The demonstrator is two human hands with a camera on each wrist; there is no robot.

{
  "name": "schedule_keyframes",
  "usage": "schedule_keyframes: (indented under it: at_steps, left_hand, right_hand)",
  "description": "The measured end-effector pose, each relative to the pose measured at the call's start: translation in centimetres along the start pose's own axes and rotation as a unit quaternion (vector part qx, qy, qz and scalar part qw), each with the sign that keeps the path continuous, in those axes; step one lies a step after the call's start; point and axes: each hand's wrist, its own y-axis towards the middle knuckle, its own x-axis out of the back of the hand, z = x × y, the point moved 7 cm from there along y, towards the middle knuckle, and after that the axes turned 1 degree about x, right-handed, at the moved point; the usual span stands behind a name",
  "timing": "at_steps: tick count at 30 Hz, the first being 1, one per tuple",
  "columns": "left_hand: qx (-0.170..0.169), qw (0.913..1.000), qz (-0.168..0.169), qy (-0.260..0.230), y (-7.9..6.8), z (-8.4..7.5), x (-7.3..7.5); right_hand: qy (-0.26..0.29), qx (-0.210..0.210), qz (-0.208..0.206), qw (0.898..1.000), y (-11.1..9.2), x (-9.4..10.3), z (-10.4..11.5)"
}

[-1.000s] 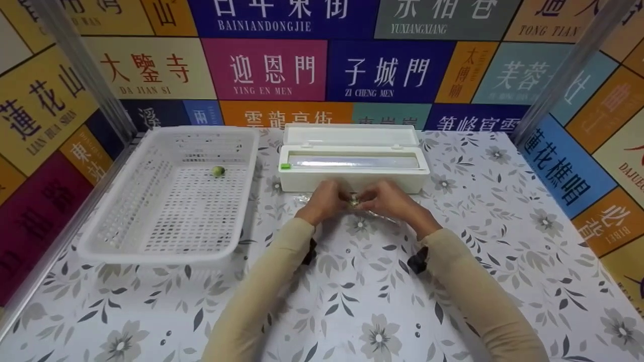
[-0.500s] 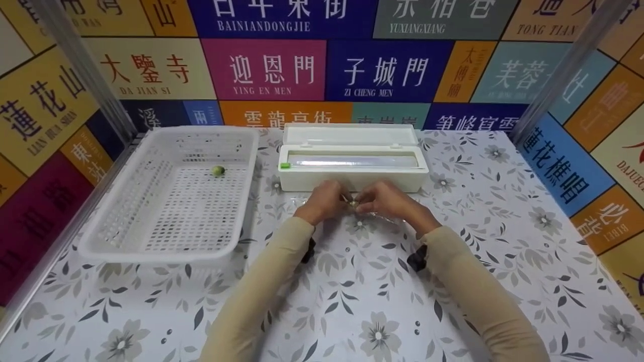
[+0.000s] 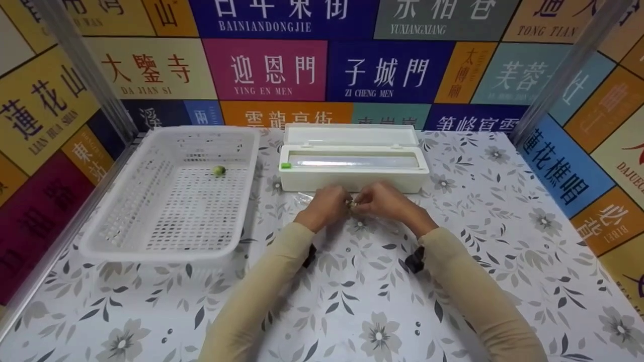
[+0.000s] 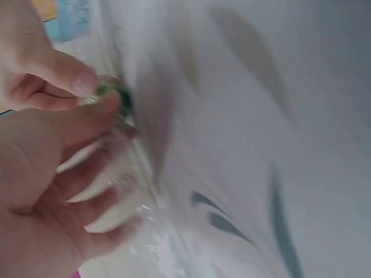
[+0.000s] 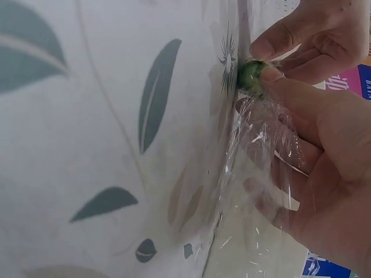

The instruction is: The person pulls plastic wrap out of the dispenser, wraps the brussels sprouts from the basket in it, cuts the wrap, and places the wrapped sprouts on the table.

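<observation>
A small round green fruit or vegetable [image 5: 253,76], its exact kind unclear, sits in clear cling film [image 5: 255,139] on the table. My left hand [image 3: 328,207] pinches it and the film from the left, thumb on its side. From the right, my right hand [image 3: 386,202] pinches it too, its thumb pressed to the green surface in the right wrist view. Loose film trails under the fingers of both hands. Just beyond them stands a long white cling film box [image 3: 352,182], lid up, with a roll inside. Fingers hide most of the green piece in the head view.
A white perforated plastic basket [image 3: 166,255] stands at the left, with one similar green piece [image 3: 219,171] inside. A green slider [image 3: 286,165] sits at the box's left end. Printed panels wall in the back and sides of the flower-patterned table [image 3: 377,296].
Both hands stay in front of the box and work at the same spot. Their fingers have shifted slightly around the green piece, and the left hand has come a little nearer me.
</observation>
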Motion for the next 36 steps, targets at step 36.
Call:
schedule_keyframes:
  at_steps: [36]
  left_hand:
    - [0.210,0.8650,0.034,-0.454,-5.1,4.5,-2.8]
  right_hand:
    - [0.265,-0.144,0.017,0.953,-4.9,-2.9,0.5]
